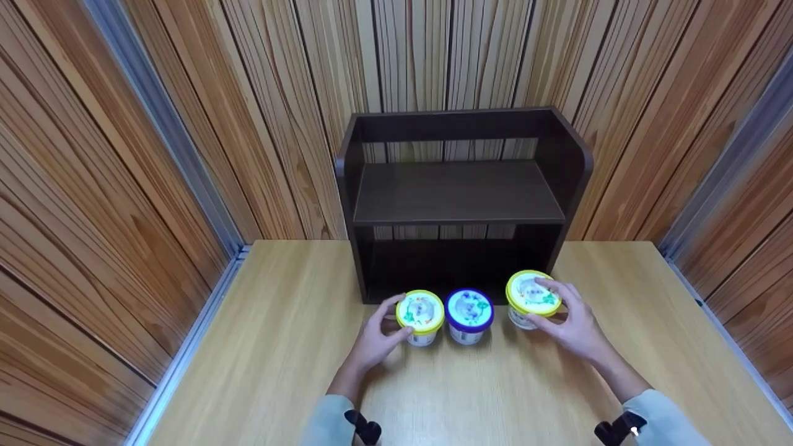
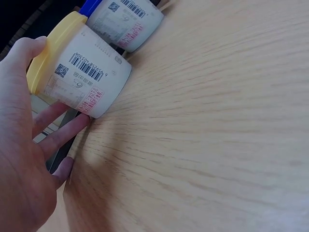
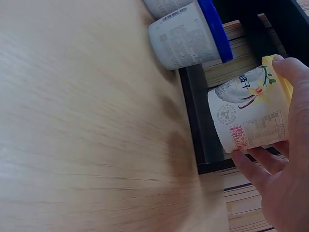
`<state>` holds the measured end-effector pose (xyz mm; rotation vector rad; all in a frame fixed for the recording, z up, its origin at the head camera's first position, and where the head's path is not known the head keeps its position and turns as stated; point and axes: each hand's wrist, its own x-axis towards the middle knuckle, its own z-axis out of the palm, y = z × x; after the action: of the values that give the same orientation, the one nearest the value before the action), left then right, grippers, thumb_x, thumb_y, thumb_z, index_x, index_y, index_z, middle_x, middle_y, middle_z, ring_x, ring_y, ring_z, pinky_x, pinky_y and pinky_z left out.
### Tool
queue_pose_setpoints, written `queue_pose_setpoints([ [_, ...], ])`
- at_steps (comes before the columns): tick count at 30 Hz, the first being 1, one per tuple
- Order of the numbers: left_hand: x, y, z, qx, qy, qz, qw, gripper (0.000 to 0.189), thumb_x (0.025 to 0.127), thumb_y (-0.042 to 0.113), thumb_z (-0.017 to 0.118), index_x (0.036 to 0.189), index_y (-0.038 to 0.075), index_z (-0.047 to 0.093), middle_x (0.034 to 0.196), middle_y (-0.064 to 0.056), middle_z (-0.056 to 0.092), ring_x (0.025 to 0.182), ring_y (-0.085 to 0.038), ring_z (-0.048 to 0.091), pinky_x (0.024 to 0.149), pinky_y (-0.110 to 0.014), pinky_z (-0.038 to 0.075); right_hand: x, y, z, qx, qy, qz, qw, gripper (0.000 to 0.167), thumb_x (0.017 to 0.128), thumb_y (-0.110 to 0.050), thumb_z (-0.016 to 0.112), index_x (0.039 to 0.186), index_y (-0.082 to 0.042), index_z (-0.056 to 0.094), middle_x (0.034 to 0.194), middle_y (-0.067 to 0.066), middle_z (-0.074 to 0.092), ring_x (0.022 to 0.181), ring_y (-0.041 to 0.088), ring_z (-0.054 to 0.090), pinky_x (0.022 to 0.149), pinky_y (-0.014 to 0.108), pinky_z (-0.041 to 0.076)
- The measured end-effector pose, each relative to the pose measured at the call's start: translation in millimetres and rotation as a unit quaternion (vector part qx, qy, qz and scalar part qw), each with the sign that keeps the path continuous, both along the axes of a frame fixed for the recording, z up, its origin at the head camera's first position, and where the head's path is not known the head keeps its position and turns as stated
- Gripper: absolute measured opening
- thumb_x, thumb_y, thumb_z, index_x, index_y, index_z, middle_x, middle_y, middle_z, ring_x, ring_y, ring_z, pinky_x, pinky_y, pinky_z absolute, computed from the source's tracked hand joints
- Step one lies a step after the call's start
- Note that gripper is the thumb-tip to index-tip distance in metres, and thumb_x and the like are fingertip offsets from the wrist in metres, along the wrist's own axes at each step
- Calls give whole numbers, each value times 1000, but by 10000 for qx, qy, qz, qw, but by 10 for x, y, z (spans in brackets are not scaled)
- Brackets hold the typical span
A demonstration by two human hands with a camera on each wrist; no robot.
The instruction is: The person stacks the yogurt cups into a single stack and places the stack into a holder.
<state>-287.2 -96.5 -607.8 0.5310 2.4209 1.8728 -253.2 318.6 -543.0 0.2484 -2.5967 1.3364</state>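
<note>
My left hand (image 1: 376,337) holds a yellow-lidded tub (image 1: 420,314) between thumb and fingers; its base meets the table in the left wrist view, where a barcode (image 2: 87,66) shows on its side. Close beside it stands a blue-lidded tub (image 1: 469,313), which neither hand touches. Farther right, my right hand (image 1: 576,325) grips a second yellow-lidded tub (image 1: 533,292) by its sides. In the right wrist view this tub (image 3: 251,108), with a yellow flower printed on it, is off the tabletop, close to the shelf's front edge.
A dark brown two-tier shelf (image 1: 458,192) stands at the back of the wooden table (image 1: 279,347), directly behind the tubs. Wood-panelled walls (image 1: 297,93) enclose the table at the back and both sides, with metal strips (image 1: 179,148) at the corners.
</note>
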Motion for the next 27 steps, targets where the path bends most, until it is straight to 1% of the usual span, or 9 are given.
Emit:
queue_pose_setpoints([
  [3, 4, 9, 1, 26, -15, -3, 10000, 67, 104, 16, 81, 165, 16, 53, 144, -26, 66, 125, -40, 76, 112, -55, 63, -9, -5, 59, 15, 49, 20, 10000, 74, 97, -19, 91, 162, -11, 56, 152, 20, 55, 131, 24, 59, 95, 16, 61],
  [6, 13, 10, 1, 6, -18, -23, 10000, 67, 105, 16, 80, 166, 16, 52, 146, -25, 65, 127, -41, 74, 114, -57, 62, -11, -23, 125, -33, 114, 69, 9999, 73, 97, -17, 90, 161, -9, 56, 152, 21, 55, 135, 34, 59, 94, 14, 59],
  [9, 28, 11, 9, -76, -43, -28, 10000, 67, 106, 16, 79, 167, 16, 51, 148, -24, 64, 127, -39, 74, 113, -54, 62, -11, -54, 180, -133, 209, 128, 9996, 73, 96, -13, 90, 161, -8, 56, 150, 22, 55, 135, 37, 59, 92, 11, 57],
  [11, 32, 12, 16, -159, -74, -5, 9998, 68, 107, 17, 77, 169, 18, 50, 148, -22, 64, 126, -36, 74, 112, -51, 62, -19, -77, 200, -160, 294, 185, 9993, 72, 96, -11, 90, 160, -6, 57, 148, 22, 56, 133, 33, 60, 91, 11, 58],
  [17, 22, 24, 33, -429, -151, 81, 9989, 69, 107, 19, 74, 171, 24, 49, 153, -19, 63, 128, -33, 72, 112, -49, 60, -65, -151, 261, -138, 388, 290, 9987, 72, 96, -13, 90, 160, -10, 58, 148, 19, 56, 128, 8, 55, 93, 10, 58],
  [19, 16, 27, 37, -496, -127, 82, 9987, 69, 107, 20, 74, 171, 24, 48, 154, -19, 63, 129, -33, 71, 111, -51, 60, -81, -174, 282, -114, 433, 290, 9986, 72, 96, -13, 90, 160, -11, 58, 149, 19, 56, 128, 7, 54, 94, 9, 57],
  [21, 10, 27, 40, -506, -141, 82, 9986, 70, 107, 20, 74, 171, 25, 48, 154, -18, 63, 128, -32, 71, 111, -52, 60, -96, -208, 304, -152, 479, 323, 9982, 72, 95, -12, 90, 160, -11, 59, 149, 20, 56, 129, 13, 56, 93, 9, 57],
  [25, 6, 28, 37, -474, -113, 21, 9988, 70, 107, 23, 75, 172, 24, 47, 157, -18, 62, 128, -34, 71, 113, -54, 59, -125, -288, 334, -296, 588, 488, 9966, 71, 94, -7, 90, 158, -8, 61, 148, 23, 56, 130, 30, 60, 91, 12, 59],
  [27, 6, 31, 35, -452, -50, -40, 9990, 72, 107, 25, 77, 172, 21, 46, 158, -19, 61, 128, -36, 71, 112, -55, 59, -142, -325, 344, -351, 590, 568, 9960, 70, 94, -7, 90, 158, -7, 61, 147, 22, 56, 131, 35, 60, 91, 14, 60],
])
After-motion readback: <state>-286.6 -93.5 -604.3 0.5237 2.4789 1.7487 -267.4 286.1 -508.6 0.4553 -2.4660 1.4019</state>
